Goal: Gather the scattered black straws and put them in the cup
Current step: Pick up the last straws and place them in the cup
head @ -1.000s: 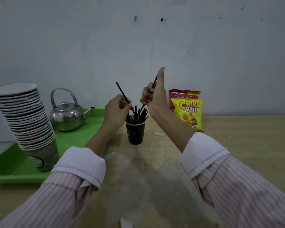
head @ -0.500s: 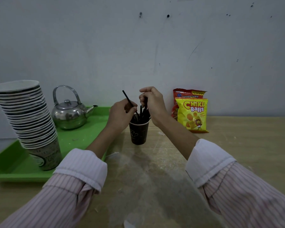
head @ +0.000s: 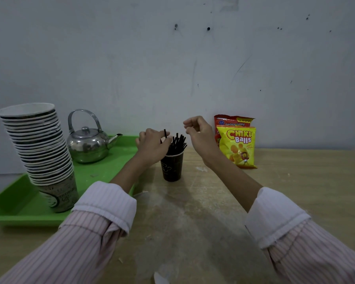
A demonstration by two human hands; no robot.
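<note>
A pale, scuffed wall [head: 172,68] is backing a wooden surface [head: 295,191], where a black paper cup [head: 172,168] is standing upright, holding a bunch of black straws [head: 178,142] that are fanning up and slightly right out of its mouth. The left hand [head: 152,146] is sitting just beside the cup's left rim, pinching 1 black straw [head: 165,133]. The long axis of that straw is running almost vertical, its top poking above the knuckles and its lower end hidden behind the hand. The right hand [head: 197,130] is hovering above and right of the cup, apart from it, fingers curled and seemingly holding nothing. The left hand is the nearer of the 2, and the cup's mouth is lying just right of and below the pinched straw, so the coming move is probably calling for a short shift right and a lowering, end first. A green tray [head: 12,208] and 2 snack bags [head: 236,144] are flanking the cup.
</note>
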